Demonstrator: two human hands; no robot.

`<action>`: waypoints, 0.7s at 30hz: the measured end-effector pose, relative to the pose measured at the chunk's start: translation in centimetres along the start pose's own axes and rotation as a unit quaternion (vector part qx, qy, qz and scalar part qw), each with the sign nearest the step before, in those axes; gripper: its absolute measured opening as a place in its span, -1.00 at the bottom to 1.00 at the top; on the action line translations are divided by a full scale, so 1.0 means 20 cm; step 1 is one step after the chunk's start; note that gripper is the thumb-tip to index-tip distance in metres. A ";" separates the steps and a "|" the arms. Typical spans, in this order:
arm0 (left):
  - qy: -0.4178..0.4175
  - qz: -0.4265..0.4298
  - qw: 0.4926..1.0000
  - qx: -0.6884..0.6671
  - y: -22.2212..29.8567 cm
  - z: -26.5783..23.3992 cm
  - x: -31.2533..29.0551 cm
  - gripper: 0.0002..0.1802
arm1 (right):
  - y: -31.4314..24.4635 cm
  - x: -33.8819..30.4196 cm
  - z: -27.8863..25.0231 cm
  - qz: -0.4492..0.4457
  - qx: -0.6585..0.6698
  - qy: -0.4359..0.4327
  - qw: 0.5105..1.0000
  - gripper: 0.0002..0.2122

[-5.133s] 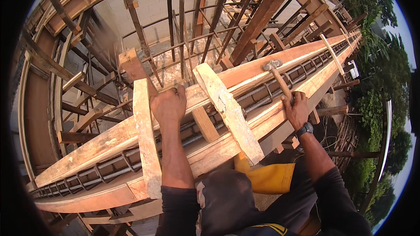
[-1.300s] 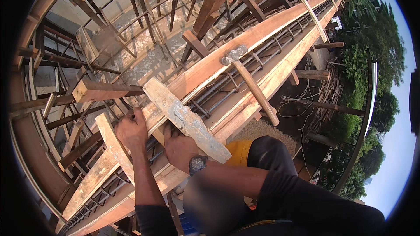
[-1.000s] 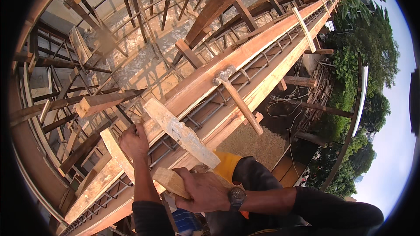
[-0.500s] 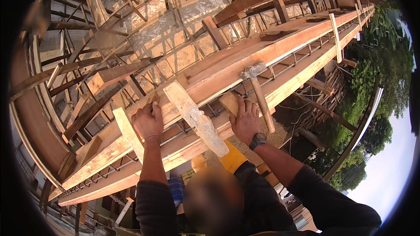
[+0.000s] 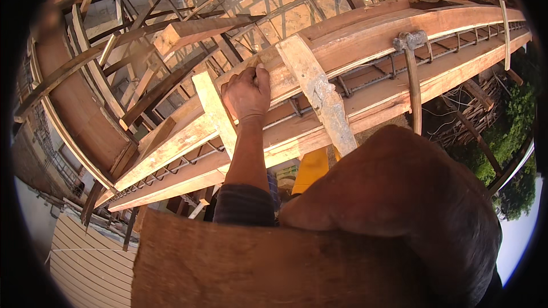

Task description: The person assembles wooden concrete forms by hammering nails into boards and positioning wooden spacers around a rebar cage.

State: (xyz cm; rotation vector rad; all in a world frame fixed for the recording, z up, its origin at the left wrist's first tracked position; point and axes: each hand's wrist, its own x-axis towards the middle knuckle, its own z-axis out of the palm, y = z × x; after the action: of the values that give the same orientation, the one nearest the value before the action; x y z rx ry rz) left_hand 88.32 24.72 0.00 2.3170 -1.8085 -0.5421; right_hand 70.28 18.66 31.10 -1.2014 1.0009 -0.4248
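My left hand (image 5: pixel 246 92) is closed over the top edge of the upper formwork board (image 5: pixel 365 43), its fingertips hidden behind. Very near the camera, my right hand (image 5: pixel 388 185) looms large and dark, closed on a brown wood block (image 5: pixel 245 262) that fills the lower middle. Its fingertips are hard to make out. A pale wooden cleat (image 5: pixel 211 108) crosses the boards just left of my left hand. To its right lies a wider cleat (image 5: pixel 319 91) smeared with grey cement. A hammer (image 5: pixel 413 80) hangs by its head on the upper board, handle pointing down.
Steel reinforcing bars (image 5: pixel 371 80) run between the upper board and the lower board (image 5: pixel 377 105). Timber props and beams (image 5: pixel 194 31) crowd the far left. A stack of sticks (image 5: pixel 485 114) and trees (image 5: pixel 514 142) are lower down at right. Yellow footwear (image 5: pixel 311 168) shows below the boards.
My right hand has come up from the boards toward the camera with the wood block. My left hand stays at the upper board. The whole view has shifted, with the boards now further right.
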 end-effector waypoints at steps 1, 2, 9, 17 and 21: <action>-0.043 0.001 0.999 0.019 0.03 -0.01 0.01 -0.58 | 0.00 0.02 0.03 -0.031 -0.032 -0.016 0.999 -0.47; -0.044 0.016 0.998 0.034 0.04 0.01 0.01 -0.56 | 0.01 0.04 0.06 -0.053 -0.057 -0.028 0.997 -0.48; -0.032 0.020 0.999 -0.002 0.02 0.06 0.02 -0.53 | 0.06 0.10 0.15 -0.135 -0.156 -0.030 0.978 -0.51; -0.059 -0.001 0.998 0.028 -0.03 0.05 -0.03 -0.63 | 0.87 0.16 -0.05 0.025 -0.294 0.255 0.921 -0.51; -0.011 0.021 1.000 -0.019 0.00 0.01 -0.01 -0.56 | 1.15 -0.01 -0.17 0.076 -0.344 0.331 0.876 -0.47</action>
State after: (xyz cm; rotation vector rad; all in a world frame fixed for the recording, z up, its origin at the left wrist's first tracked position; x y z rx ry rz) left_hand 88.17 24.87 -0.20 2.2514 -1.8360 -0.5926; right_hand 62.29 24.92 10.16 -1.6316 1.9416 -0.3687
